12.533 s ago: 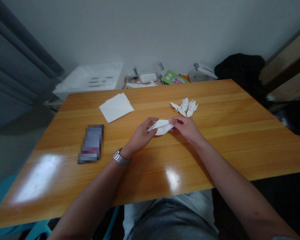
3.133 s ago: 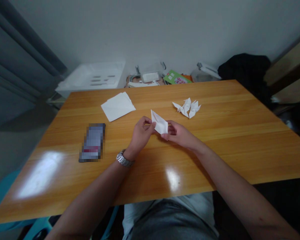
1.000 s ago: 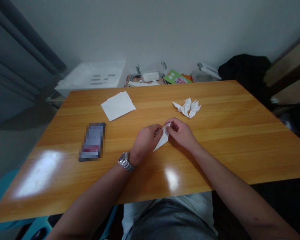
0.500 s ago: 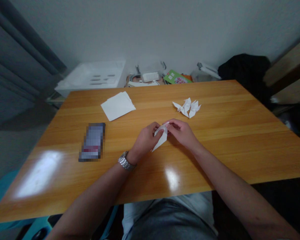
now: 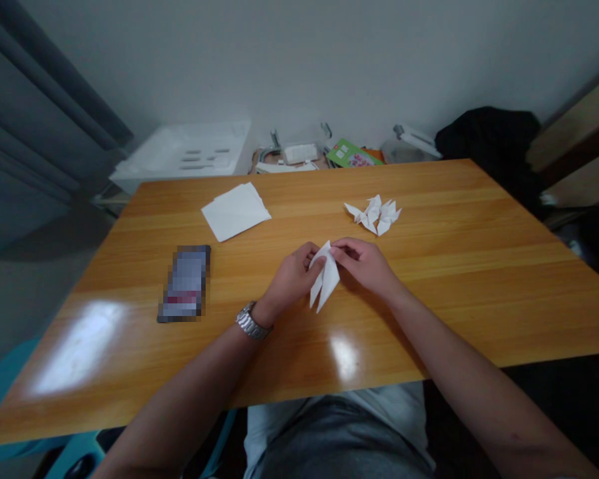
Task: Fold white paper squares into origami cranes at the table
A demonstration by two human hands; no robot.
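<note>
Paper (image 5: 331,276): pinched in left hand (image 5: 292,274) and right hand (image 5: 368,261), likely to steady folds, between near and far edges of table (image 5: 444,266).

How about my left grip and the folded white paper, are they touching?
Touching. In the head view, the left grip has its thumb lying across the folded white paper, covering part of its surface.

Pale wall (image 5: 304,73); grey curtain (image 5: 24,113)

Phone (image 5: 186,283) screen pixelated, unreadable. Folded paper (image 5: 330,274) partly hidden behind L hand (image 5: 293,274). Green bklt (image 5: 348,154) print too small. Both forearms (image 5: 194,389) cut off, btm edge.
</note>
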